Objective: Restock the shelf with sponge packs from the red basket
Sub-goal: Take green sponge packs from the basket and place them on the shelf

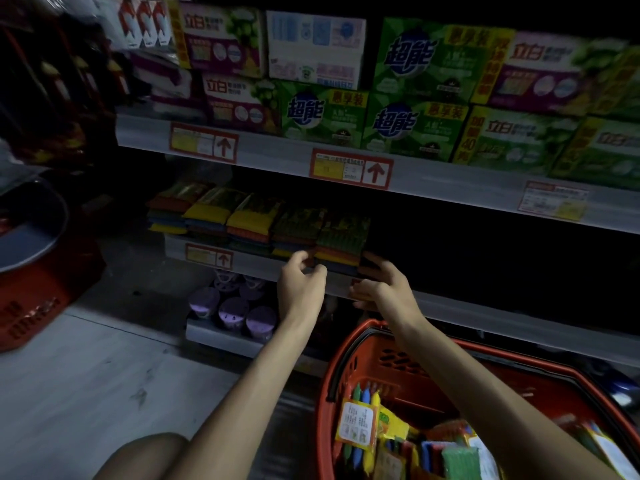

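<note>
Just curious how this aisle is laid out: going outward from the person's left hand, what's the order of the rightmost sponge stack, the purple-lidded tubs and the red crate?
1. The rightmost sponge stack, just above and right of the left hand.
2. The purple-lidded tubs, one shelf lower, down to the hand's left.
3. The red crate, low at the far left edge of the view.

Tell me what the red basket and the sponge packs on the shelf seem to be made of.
Red basket: apparently moulded plastic, slightly glossy; slotted walls, smooth rim. Sponge packs: likely foam in coloured layers, wrapped in shiny clear film; the dim frame leaves this uncertain.
</note>
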{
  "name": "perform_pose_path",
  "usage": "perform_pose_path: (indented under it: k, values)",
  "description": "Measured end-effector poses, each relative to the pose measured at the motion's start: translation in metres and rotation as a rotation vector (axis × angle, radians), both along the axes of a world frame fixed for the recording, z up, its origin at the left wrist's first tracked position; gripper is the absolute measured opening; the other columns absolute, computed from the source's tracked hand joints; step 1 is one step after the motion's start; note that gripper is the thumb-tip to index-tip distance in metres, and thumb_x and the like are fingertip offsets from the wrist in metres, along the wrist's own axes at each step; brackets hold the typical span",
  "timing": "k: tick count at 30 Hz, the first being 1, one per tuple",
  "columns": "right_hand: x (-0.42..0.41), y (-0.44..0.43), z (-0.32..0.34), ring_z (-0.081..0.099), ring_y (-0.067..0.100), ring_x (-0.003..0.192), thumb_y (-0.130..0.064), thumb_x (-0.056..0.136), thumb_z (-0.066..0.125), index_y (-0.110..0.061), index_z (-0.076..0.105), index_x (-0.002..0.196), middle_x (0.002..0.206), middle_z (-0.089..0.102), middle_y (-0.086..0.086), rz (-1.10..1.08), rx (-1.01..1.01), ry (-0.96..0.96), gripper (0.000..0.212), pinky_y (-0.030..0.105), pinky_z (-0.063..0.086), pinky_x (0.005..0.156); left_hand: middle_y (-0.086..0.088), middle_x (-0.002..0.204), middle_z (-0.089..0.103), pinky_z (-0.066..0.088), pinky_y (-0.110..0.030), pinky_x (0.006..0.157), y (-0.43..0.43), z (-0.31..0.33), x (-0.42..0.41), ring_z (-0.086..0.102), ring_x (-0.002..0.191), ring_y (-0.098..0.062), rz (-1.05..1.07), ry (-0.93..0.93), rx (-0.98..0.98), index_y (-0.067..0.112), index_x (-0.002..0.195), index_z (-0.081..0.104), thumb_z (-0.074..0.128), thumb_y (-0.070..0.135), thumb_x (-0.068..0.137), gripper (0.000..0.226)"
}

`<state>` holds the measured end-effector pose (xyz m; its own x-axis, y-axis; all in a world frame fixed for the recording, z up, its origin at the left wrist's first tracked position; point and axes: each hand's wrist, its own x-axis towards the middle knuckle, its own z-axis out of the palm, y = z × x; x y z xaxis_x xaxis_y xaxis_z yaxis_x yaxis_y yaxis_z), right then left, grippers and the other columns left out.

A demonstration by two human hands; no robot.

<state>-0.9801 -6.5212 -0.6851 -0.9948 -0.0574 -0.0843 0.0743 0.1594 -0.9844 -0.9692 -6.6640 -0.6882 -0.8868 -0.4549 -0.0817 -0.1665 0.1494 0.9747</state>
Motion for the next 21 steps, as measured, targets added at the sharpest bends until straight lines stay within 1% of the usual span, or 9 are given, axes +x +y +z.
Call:
perform_pose_path:
  k: [3, 6, 8, 9, 12, 14, 18, 20, 21]
  values:
    - [0.000, 0.001, 0.000, 0.067, 0.027, 0.110, -0.003, 0.094, 0.061, -0.023, 0.047, 0.147, 0.130, 0.063, 0.011, -0.003, 0.020, 0.018, 0.058, 0.038, 0.061, 0.084, 0.011, 0.112, 0.061, 0.041, -0.014, 0.059, -0.003, 0.000, 0.003, 0.053, 0.078, 0.006, -0.033, 0.010, 0.005, 0.022, 0.141, 0.055, 0.060, 0.019, 0.101, 0.040]
    - [0.002, 0.002, -0.001, 0.066, 0.022, 0.108, -0.004, 0.095, 0.062, -0.021, 0.047, 0.147, 0.132, 0.061, 0.008, -0.003, 0.055, 0.049, 0.057, 0.037, 0.061, 0.085, 0.012, 0.111, 0.063, 0.043, -0.014, 0.064, -0.005, -0.001, 0.012, 0.056, 0.087, 0.006, -0.072, 0.024, 0.004, 0.022, 0.135, 0.060, 0.061, 0.016, 0.100, 0.035]
    - [0.004, 0.002, -0.002, 0.063, 0.010, 0.100, -0.005, 0.095, 0.063, -0.020, 0.047, 0.148, 0.130, 0.058, 0.002, -0.002, 0.074, 0.075, 0.058, 0.033, 0.060, 0.083, 0.008, 0.115, 0.066, 0.045, -0.014, 0.068, -0.006, -0.002, 0.019, 0.059, 0.092, 0.004, -0.103, 0.034, -0.004, 0.022, 0.132, 0.062, 0.061, 0.014, 0.100, 0.034]
    - [0.005, 0.002, -0.002, 0.062, 0.007, 0.099, -0.004, 0.095, 0.063, -0.019, 0.047, 0.149, 0.129, 0.057, 0.000, -0.002, 0.077, 0.085, 0.059, 0.030, 0.059, 0.082, 0.007, 0.117, 0.066, 0.046, -0.014, 0.069, -0.006, -0.003, 0.023, 0.060, 0.095, 0.003, -0.117, 0.041, -0.007, 0.022, 0.132, 0.063, 0.061, 0.013, 0.100, 0.033]
    - [0.007, 0.000, -0.004, 0.060, 0.017, 0.110, -0.003, 0.095, 0.063, -0.017, 0.046, 0.149, 0.135, 0.054, 0.000, 0.011, 0.093, 0.084, 0.059, 0.025, 0.056, 0.079, 0.006, 0.117, 0.066, 0.049, -0.016, 0.074, -0.008, -0.006, 0.034, 0.063, 0.100, -0.002, -0.146, 0.058, -0.042, 0.022, 0.133, 0.062, 0.062, 0.014, 0.099, 0.034]
    - [0.008, -0.003, -0.006, 0.058, 0.017, 0.113, -0.004, 0.095, 0.064, -0.015, 0.048, 0.148, 0.138, 0.055, 0.002, 0.029, 0.121, 0.083, 0.057, 0.025, 0.055, 0.079, 0.007, 0.118, 0.065, 0.050, -0.016, 0.075, -0.009, -0.008, 0.039, 0.063, 0.101, -0.003, -0.169, 0.056, -0.082, 0.023, 0.133, 0.061, 0.063, 0.015, 0.100, 0.035]
    - [0.010, 0.000, -0.007, 0.057, 0.019, 0.118, -0.007, 0.094, 0.064, -0.014, 0.049, 0.148, 0.142, 0.054, 0.004, 0.022, 0.176, 0.101, 0.057, 0.037, 0.056, 0.091, 0.010, 0.119, 0.064, 0.050, -0.015, 0.073, -0.008, -0.012, 0.046, 0.062, 0.101, 0.001, -0.206, 0.038, -0.161, 0.028, 0.132, 0.060, 0.064, 0.017, 0.099, 0.035]
    - [0.013, 0.006, -0.005, 0.056, 0.021, 0.124, -0.010, 0.094, 0.066, -0.016, 0.050, 0.149, 0.144, 0.054, 0.003, 0.032, 0.209, 0.113, 0.057, 0.039, 0.056, 0.097, 0.012, 0.120, 0.063, 0.054, -0.020, 0.080, -0.006, -0.013, 0.050, 0.061, 0.103, 0.001, -0.235, 0.047, -0.227, 0.030, 0.133, 0.059, 0.065, 0.019, 0.098, 0.037]
    - [0.015, 0.011, -0.003, 0.056, 0.020, 0.125, -0.012, 0.094, 0.067, -0.017, 0.050, 0.148, 0.143, 0.054, 0.001, 0.042, 0.228, 0.121, 0.057, 0.036, 0.055, 0.097, 0.012, 0.121, 0.063, 0.056, -0.025, 0.085, -0.004, -0.013, 0.053, 0.061, 0.104, 0.000, -0.251, 0.056, -0.263, 0.031, 0.133, 0.059, 0.065, 0.020, 0.098, 0.037]
